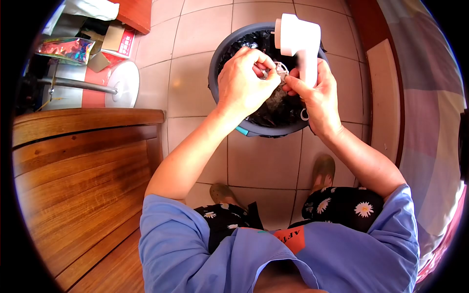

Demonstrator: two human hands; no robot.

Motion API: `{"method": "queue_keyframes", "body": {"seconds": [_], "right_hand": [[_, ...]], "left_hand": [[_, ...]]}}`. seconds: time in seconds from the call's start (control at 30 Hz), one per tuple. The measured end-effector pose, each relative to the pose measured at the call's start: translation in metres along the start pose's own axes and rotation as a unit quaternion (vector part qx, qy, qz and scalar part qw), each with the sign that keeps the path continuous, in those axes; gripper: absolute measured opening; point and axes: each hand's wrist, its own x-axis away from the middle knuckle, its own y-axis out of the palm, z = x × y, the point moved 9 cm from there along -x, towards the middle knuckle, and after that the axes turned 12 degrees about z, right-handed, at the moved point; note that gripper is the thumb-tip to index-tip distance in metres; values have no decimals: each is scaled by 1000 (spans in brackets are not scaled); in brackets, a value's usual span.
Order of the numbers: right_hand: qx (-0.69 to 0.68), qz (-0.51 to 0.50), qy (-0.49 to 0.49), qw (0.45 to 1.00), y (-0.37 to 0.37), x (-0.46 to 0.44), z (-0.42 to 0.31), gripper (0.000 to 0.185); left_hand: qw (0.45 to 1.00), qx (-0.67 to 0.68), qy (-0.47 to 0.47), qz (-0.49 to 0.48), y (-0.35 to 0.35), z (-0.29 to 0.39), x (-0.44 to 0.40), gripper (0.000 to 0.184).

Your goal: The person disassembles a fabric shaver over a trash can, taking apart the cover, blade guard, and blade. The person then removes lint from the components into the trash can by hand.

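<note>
Over the bin, my right hand (321, 100) is closed around the handle of a white fabric shaver (302, 39), whose round head ends in a beige rim facing left. The thumb and fingertips of that hand also touch a small whitish part with openings (281, 71). My left hand (246, 80) pinches the same part from the left; its fingers partly hide it. Below both hands stands a round grey bin (215, 73) lined with a black plastic bag (256, 41). Greyish fluff (276, 100) shows inside. A small white loop (304, 115) hangs below my right hand.
A wooden furniture panel (93, 166) rises at left. Behind it are a white round base with a metal pole (122, 85), boxes (117, 41) and a shiny pouch (66, 50). Checked fabric (425, 122) hangs at right. My feet are on the tiled floor (261, 161) before the bin.
</note>
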Motion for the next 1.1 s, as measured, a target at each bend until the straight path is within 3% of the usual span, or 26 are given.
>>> {"method": "queue_keyframes", "body": {"seconds": [0.4, 0.67, 1.1], "right_hand": [[-16, 0, 30, 999, -2, -2, 9, 39], [35, -22, -84, 996, 3, 2, -4, 37], [120, -17, -150, 981, 4, 6, -13, 38]], "left_hand": [[1000, -1, 27, -11, -1, 2, 3, 13], [1000, 3, 18, -6, 0, 1, 5, 14], [996, 43, -67, -38, 8, -12, 5, 14]]}}
